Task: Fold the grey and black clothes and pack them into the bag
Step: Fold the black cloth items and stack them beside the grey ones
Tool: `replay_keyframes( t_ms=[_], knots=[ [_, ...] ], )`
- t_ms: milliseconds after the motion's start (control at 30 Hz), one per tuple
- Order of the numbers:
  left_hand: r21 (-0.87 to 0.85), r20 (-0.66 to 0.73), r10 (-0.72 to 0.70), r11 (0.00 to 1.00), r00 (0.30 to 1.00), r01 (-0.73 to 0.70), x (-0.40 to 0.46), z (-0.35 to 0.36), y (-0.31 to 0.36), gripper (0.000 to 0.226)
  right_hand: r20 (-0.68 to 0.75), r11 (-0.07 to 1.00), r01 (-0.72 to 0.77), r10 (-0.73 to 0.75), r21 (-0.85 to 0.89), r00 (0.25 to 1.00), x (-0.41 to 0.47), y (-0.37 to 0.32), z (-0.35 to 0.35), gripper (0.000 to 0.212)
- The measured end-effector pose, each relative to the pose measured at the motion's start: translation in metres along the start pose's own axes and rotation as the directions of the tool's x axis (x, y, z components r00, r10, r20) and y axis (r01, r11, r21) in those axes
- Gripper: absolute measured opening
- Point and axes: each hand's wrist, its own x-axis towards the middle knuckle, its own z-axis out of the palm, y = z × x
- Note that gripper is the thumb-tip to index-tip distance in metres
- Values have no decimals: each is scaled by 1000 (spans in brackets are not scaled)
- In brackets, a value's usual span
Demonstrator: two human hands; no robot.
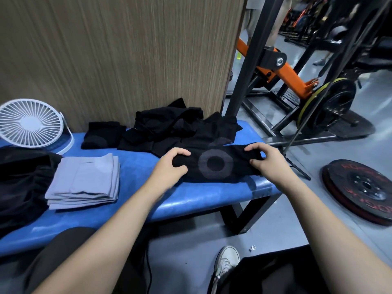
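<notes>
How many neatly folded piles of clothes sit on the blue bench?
2: the grey stack beside the black bag, and a folded black piece near the fan. More may be hidden.

Single head-worn view, forward and down, close over the blue bench [191, 200].

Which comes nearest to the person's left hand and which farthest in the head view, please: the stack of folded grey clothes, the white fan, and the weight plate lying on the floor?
Measured from the left hand:
1. Stack of folded grey clothes, on the blue bench just left of the hand.
2. White fan, at the bench's far left, by the wall.
3. Weight plate, on the floor to the right, beyond the right hand.
</notes>
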Motion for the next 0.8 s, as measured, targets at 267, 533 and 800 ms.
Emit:
replay_keyframes(
  t_ms=[267, 533, 800],
  knots=[
    [64, 89, 2, 998, 996, -8, -21, -33, -5, 39, 82, 996, -20, 13, 86, 997, -15, -16, 3, 32],
    [303, 45, -66, 952, 997, 49, -33, -46, -36, 29, 200, 969, 7, 44, -247, 979, -10, -27, 29, 11],
    [214, 79, -54, 976, 995, 36, -39, -51, -34, 30, 180, 996, 63, -74, 61, 981, -25, -66, 58, 10]
  ],
)
